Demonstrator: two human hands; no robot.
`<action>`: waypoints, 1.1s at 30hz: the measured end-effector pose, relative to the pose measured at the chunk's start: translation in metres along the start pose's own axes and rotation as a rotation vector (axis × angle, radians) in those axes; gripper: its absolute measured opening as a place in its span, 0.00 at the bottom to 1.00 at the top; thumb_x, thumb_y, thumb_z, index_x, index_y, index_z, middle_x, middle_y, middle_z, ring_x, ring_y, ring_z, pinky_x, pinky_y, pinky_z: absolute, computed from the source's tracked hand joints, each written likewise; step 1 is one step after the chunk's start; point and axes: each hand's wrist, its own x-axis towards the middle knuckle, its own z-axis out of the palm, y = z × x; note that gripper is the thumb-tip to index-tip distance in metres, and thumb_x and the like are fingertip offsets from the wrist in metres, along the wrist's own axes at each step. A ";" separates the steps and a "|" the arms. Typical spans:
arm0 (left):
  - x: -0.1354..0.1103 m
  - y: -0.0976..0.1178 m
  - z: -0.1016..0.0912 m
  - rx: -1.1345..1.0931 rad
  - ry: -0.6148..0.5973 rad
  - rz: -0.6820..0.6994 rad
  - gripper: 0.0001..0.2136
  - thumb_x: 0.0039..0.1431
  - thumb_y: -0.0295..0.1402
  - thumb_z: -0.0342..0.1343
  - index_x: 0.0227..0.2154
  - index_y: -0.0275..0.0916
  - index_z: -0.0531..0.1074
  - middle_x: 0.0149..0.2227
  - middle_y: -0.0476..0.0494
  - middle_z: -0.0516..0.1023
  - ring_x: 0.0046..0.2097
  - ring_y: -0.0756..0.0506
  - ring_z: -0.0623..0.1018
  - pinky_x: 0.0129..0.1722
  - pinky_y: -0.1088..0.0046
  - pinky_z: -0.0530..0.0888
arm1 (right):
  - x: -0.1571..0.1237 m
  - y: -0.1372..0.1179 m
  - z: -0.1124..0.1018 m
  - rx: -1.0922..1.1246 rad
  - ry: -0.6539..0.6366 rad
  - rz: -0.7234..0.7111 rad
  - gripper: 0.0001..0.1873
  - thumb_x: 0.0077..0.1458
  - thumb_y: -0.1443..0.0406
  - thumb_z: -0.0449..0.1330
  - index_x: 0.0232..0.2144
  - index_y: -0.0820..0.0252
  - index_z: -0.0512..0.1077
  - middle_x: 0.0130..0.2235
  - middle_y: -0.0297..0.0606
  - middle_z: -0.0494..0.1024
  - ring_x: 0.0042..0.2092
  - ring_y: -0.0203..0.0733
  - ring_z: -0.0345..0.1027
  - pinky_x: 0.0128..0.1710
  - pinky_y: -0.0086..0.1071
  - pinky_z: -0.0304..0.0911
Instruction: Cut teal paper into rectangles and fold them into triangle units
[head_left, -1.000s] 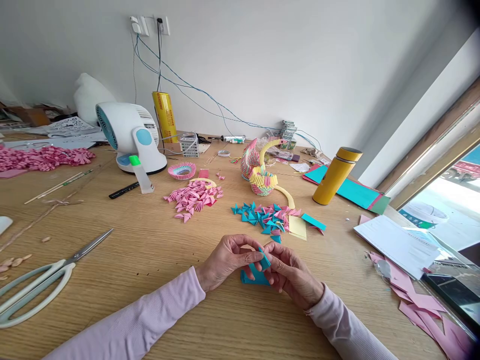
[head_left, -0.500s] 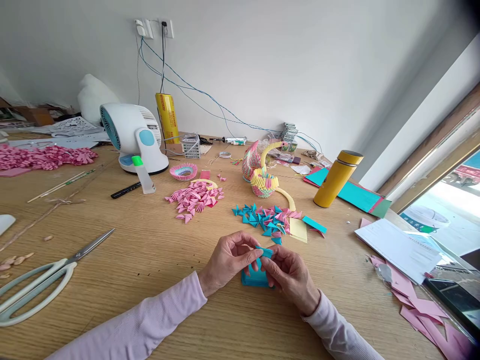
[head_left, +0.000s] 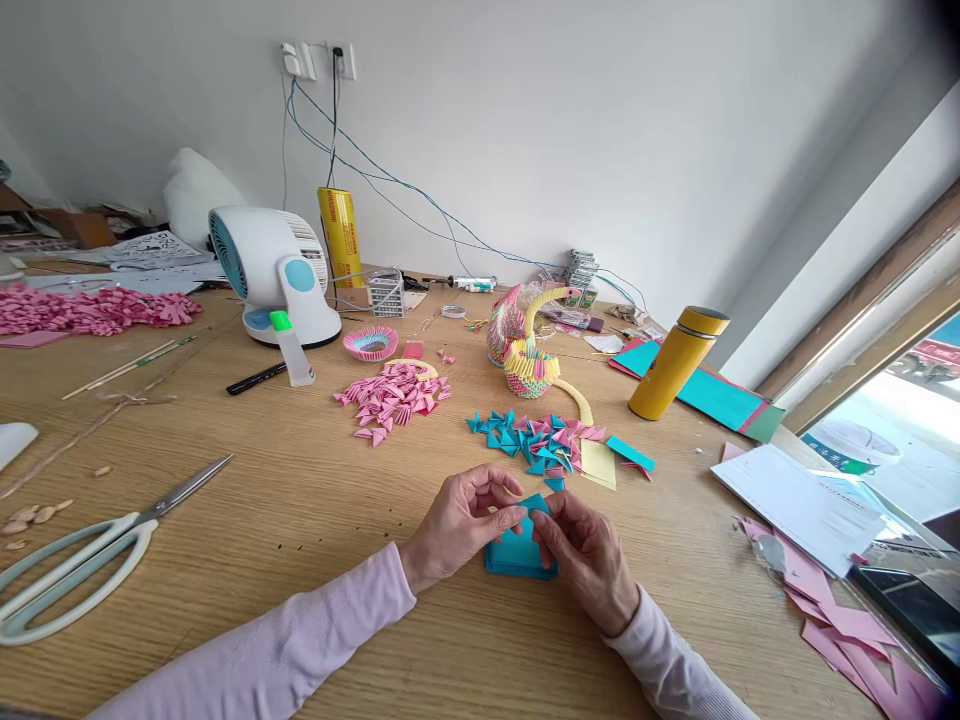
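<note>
My left hand (head_left: 459, 522) and my right hand (head_left: 587, 558) meet low in the middle of the wooden table (head_left: 300, 520). Both pinch a small teal folded paper piece (head_left: 537, 503) between thumb and fingertips. Just under the fingers lies a small stack of teal paper slips (head_left: 517, 556) on the table. A little beyond the hands sits a heap of teal and pink folded triangles (head_left: 537, 440). A pile of pink folded triangles (head_left: 394, 392) lies farther left.
Large scissors (head_left: 82, 565) lie at the left front. A white desk fan (head_left: 271, 272), glue bottle (head_left: 290, 350) and black pen (head_left: 256, 378) stand behind. A paper swan (head_left: 523, 340), yellow flask (head_left: 676, 362), white sheets (head_left: 801, 496) and pink scraps (head_left: 855, 625) fill the right.
The teal piece between my fingers has turned from standing up to lying flatter, tip pointing away. Both hands have shifted slightly right and stay over the teal stack.
</note>
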 end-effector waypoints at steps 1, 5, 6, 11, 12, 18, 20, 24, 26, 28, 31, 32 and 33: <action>0.000 0.001 0.000 -0.004 -0.010 0.003 0.11 0.50 0.32 0.64 0.33 0.34 0.69 0.26 0.49 0.75 0.28 0.51 0.76 0.29 0.77 0.71 | 0.000 -0.001 -0.001 0.006 -0.007 -0.006 0.14 0.59 0.57 0.56 0.27 0.60 0.66 0.22 0.31 0.69 0.21 0.31 0.63 0.21 0.25 0.56; -0.001 0.001 0.000 -0.010 -0.030 0.019 0.11 0.50 0.32 0.63 0.33 0.34 0.69 0.25 0.49 0.75 0.28 0.51 0.76 0.30 0.77 0.71 | 0.000 -0.004 -0.003 0.068 -0.028 0.009 0.14 0.58 0.57 0.57 0.25 0.61 0.65 0.21 0.30 0.68 0.20 0.30 0.62 0.20 0.24 0.56; -0.001 0.000 0.000 -0.014 -0.025 0.022 0.11 0.50 0.32 0.63 0.33 0.34 0.69 0.26 0.49 0.75 0.28 0.51 0.76 0.30 0.78 0.71 | 0.001 -0.004 -0.003 0.085 -0.027 0.020 0.15 0.58 0.57 0.57 0.25 0.61 0.65 0.21 0.30 0.68 0.20 0.30 0.62 0.19 0.24 0.56; 0.003 -0.004 -0.002 -0.019 0.071 -0.006 0.13 0.49 0.36 0.64 0.33 0.33 0.70 0.26 0.47 0.76 0.28 0.50 0.76 0.22 0.80 0.69 | 0.007 0.001 -0.002 0.166 0.024 0.067 0.13 0.54 0.56 0.62 0.32 0.60 0.67 0.26 0.31 0.71 0.19 0.29 0.63 0.17 0.24 0.56; 0.004 -0.004 -0.002 -0.016 0.092 -0.014 0.14 0.48 0.37 0.64 0.33 0.33 0.70 0.26 0.47 0.76 0.28 0.50 0.76 0.21 0.80 0.69 | 0.007 0.003 -0.001 0.188 0.059 0.053 0.14 0.52 0.57 0.63 0.35 0.59 0.66 0.28 0.31 0.71 0.19 0.29 0.62 0.17 0.24 0.57; 0.005 -0.005 -0.003 0.002 0.105 -0.017 0.14 0.47 0.38 0.65 0.31 0.33 0.70 0.27 0.46 0.75 0.27 0.50 0.75 0.20 0.81 0.68 | 0.005 0.007 0.001 0.121 0.104 -0.021 0.11 0.55 0.59 0.61 0.33 0.56 0.63 0.23 0.26 0.66 0.19 0.30 0.62 0.18 0.24 0.54; 0.005 -0.005 -0.002 0.019 0.107 -0.011 0.14 0.47 0.37 0.65 0.30 0.33 0.70 0.26 0.46 0.75 0.27 0.51 0.75 0.20 0.81 0.68 | 0.004 0.007 0.001 0.048 0.093 -0.019 0.09 0.56 0.60 0.60 0.33 0.56 0.63 0.18 0.24 0.63 0.18 0.31 0.61 0.18 0.25 0.53; 0.004 -0.004 -0.001 0.039 0.065 -0.023 0.15 0.49 0.40 0.63 0.32 0.33 0.69 0.27 0.46 0.75 0.27 0.49 0.76 0.19 0.80 0.69 | 0.003 0.003 0.000 -0.071 0.143 -0.132 0.07 0.57 0.62 0.59 0.31 0.57 0.66 0.27 0.32 0.70 0.21 0.31 0.63 0.20 0.26 0.57; 0.004 -0.001 0.000 0.023 0.044 -0.059 0.16 0.53 0.44 0.58 0.34 0.34 0.68 0.28 0.45 0.75 0.26 0.48 0.76 0.18 0.79 0.69 | 0.004 0.001 -0.001 -0.113 0.182 -0.227 0.05 0.56 0.63 0.60 0.30 0.58 0.68 0.35 0.36 0.70 0.24 0.31 0.63 0.22 0.26 0.59; 0.003 0.000 0.000 -0.018 0.029 -0.115 0.17 0.57 0.47 0.53 0.34 0.35 0.67 0.28 0.45 0.75 0.25 0.49 0.76 0.17 0.79 0.69 | 0.004 -0.002 -0.001 -0.164 0.205 -0.284 0.04 0.56 0.64 0.60 0.30 0.58 0.70 0.38 0.38 0.70 0.27 0.32 0.64 0.21 0.26 0.60; 0.003 0.002 0.000 -0.097 0.002 -0.177 0.17 0.57 0.47 0.53 0.32 0.35 0.65 0.28 0.47 0.73 0.24 0.50 0.75 0.17 0.80 0.68 | 0.005 -0.002 -0.002 -0.218 0.226 -0.301 0.03 0.55 0.64 0.60 0.30 0.58 0.73 0.40 0.40 0.70 0.28 0.32 0.64 0.20 0.25 0.59; 0.003 0.002 -0.001 -0.112 -0.001 -0.181 0.16 0.56 0.46 0.55 0.31 0.35 0.66 0.28 0.47 0.73 0.24 0.50 0.75 0.17 0.80 0.68 | 0.005 -0.002 -0.002 -0.225 0.226 -0.304 0.04 0.55 0.64 0.60 0.30 0.58 0.73 0.40 0.41 0.70 0.27 0.32 0.64 0.19 0.25 0.59; 0.003 0.002 -0.001 -0.122 0.004 -0.178 0.16 0.54 0.45 0.57 0.31 0.35 0.66 0.28 0.48 0.72 0.25 0.50 0.75 0.17 0.81 0.67 | 0.005 -0.001 -0.002 -0.230 0.220 -0.309 0.04 0.55 0.64 0.60 0.29 0.58 0.73 0.40 0.41 0.70 0.27 0.32 0.63 0.19 0.25 0.58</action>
